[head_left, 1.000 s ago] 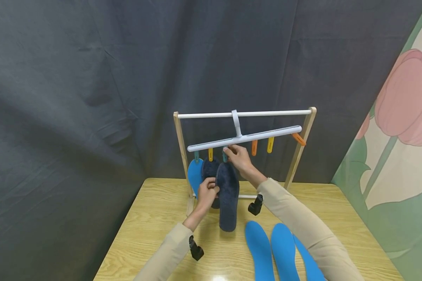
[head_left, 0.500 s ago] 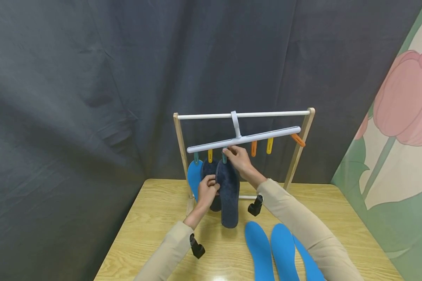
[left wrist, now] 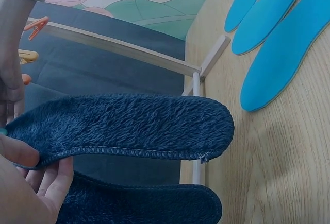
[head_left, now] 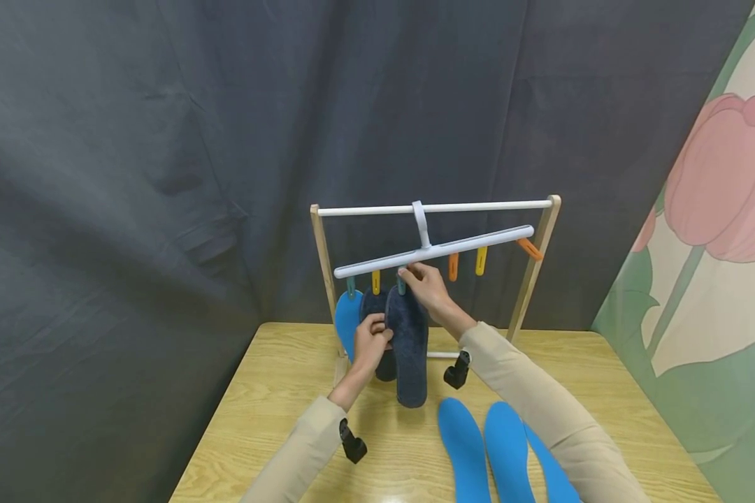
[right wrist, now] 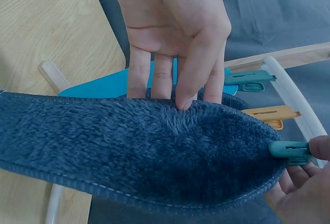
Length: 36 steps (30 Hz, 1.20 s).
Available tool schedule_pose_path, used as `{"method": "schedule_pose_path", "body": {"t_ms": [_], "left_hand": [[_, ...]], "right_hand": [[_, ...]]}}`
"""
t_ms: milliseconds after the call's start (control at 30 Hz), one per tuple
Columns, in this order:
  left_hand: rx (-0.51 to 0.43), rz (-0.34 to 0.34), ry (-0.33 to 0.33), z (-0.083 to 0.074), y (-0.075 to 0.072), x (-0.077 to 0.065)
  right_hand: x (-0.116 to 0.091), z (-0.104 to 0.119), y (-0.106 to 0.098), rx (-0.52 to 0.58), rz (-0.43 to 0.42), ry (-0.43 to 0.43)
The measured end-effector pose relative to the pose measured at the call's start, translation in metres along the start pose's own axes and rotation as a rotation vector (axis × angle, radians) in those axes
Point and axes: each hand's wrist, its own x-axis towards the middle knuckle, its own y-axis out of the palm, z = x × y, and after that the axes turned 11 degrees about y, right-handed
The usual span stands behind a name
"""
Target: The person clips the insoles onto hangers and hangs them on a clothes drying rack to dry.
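In the head view my left hand [head_left: 370, 344] pinches the left edge of a fuzzy dark blue insole [head_left: 410, 360], thumb on its front face and fingers behind. My right hand [head_left: 429, 288] pinches a teal clip [right wrist: 290, 152] at the insole's top end; the right wrist view shows the clip's jaws over that end. The clip hangs from a white clip hanger [head_left: 465, 244], which tilts down to the left. Just left, a second dark insole [head_left: 373, 302] hangs from a yellow clip [head_left: 376, 281], partly covered. Beyond it a blue insole [head_left: 347, 323] hangs from another teal clip [head_left: 351, 287].
Two orange clips and a yellow clip [head_left: 481, 260] hang bare on the hanger's right side. A wooden rack [head_left: 541, 241] with a white top rod carries the hanger. Several blue insoles [head_left: 462, 447] lie on the wooden table [head_left: 277, 391], below the right forearm.
Both hands keep their grips. The held insole's lower end has swung slightly to the right and up. The hanger stays tilted to the left.
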Motion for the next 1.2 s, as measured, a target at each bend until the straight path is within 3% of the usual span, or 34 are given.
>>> {"method": "schedule_pose_path", "body": {"t_ms": [500, 833, 1200], "left_hand": [[-0.045, 0.017, -0.043, 0.0021, -0.0054, 0.0017], [-0.006, -0.022, -0.006, 0.0053, -0.0042, 0.0025], [0.052, 0.002, 0.013, 0.0081, -0.0041, 0.0064]], "right_hand": [[-0.0008, 0.0016, 0.0053, -0.033, 0.028, 0.004], [-0.0001, 0.0015, 0.0061, -0.012, 0.003, 0.006], [0.0002, -0.0029, 0.0015, -0.053, -0.037, 0.008]]}}
